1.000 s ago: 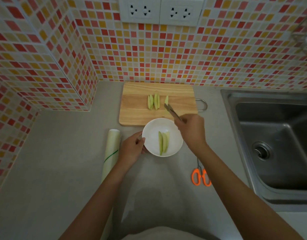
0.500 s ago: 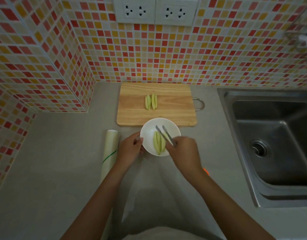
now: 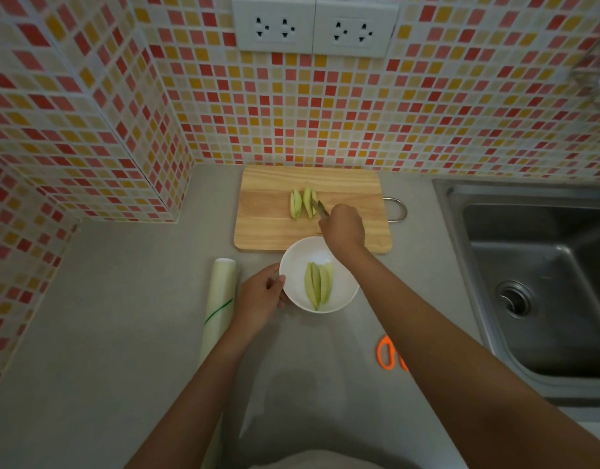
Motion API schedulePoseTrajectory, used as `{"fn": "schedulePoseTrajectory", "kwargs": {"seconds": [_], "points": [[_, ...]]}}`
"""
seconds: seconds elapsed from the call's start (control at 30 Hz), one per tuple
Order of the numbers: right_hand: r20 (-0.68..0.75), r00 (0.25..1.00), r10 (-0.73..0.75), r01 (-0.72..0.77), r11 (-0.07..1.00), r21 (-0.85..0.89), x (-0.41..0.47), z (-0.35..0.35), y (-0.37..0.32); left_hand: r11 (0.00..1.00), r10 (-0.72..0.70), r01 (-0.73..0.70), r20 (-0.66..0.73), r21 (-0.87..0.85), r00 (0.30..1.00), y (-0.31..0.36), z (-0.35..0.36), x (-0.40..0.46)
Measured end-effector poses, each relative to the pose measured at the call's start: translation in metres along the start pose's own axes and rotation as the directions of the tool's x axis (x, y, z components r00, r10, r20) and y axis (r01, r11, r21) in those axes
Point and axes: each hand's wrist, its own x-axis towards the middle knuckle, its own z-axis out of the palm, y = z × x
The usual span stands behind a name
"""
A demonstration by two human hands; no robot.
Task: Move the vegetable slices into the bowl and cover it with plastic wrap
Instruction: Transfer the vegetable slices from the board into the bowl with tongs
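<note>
Our right hand (image 3: 343, 225) is curled round metal tongs (image 3: 320, 208), whose tips reach the rightmost of the green slices (image 3: 303, 204) on the board (image 3: 264, 228); whether the tips have closed on a slice we cannot tell. Those slices stand in a small cluster just beyond that hand's knuckles. Our left hand (image 3: 260, 294) grips the near-left rim of the bowl (image 3: 293, 265), thumb over the edge, fingers curled under. The bowl sits on the counter (image 3: 122, 299) between our two hands, touching the board's near edge, and holds several more slices lying side by side. The wrap roll (image 3: 220, 299) lies just outside our left hand, along the wrist. Orange scissors (image 3: 388, 353) show beside our right forearm, partly hidden by it. A sink (image 3: 542, 282) lies well to the right of that arm.
</note>
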Motion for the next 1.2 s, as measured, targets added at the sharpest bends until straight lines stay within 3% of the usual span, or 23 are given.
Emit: {"fn": "schedulePoseTrajectory", "kwargs": {"seconds": [0.27, 0.47, 0.57, 0.7, 0.93, 1.2], "points": [[-0.039, 0.999, 0.011, -0.006, 0.992, 0.122, -0.01, -0.021, 0.011, 1.0, -0.008, 0.008, 0.001, -0.004, 1.0, 0.001, 0.002, 0.002], [-0.055, 0.996, -0.068, 0.08, 0.966, 0.245, -0.089, -0.047, 0.028, 1.0, -0.009, 0.009, 0.011, 0.006, 1.0, 0.002, 0.001, 0.001], [-0.004, 0.998, -0.067, 0.066, 0.973, 0.22, -0.135, -0.043, 0.041, 1.0, -0.022, 0.022, 0.003, -0.002, 1.0, 0.002, 0.002, 0.002], [0.144, 0.989, -0.015, 0.011, 1.0, 0.023, -0.16, -0.024, 0.054, 1.0, -0.012, 0.013, -0.003, 0.022, 1.0, 0.001, 0.001, 0.002], [-0.01, 0.998, -0.065, 0.065, 0.998, 0.016, -0.119, -0.037, 0.027, 1.0, -0.011, 0.011, -0.011, 0.017, 1.0, 0.002, 0.002, 0.001], [0.046, 0.993, -0.104, 0.11, 0.984, -0.141, -0.022, -0.017, -0.013, 1.0, -0.011, 0.011, -0.006, 0.005, 1.0, 0.006, 0.001, -0.003]]}}
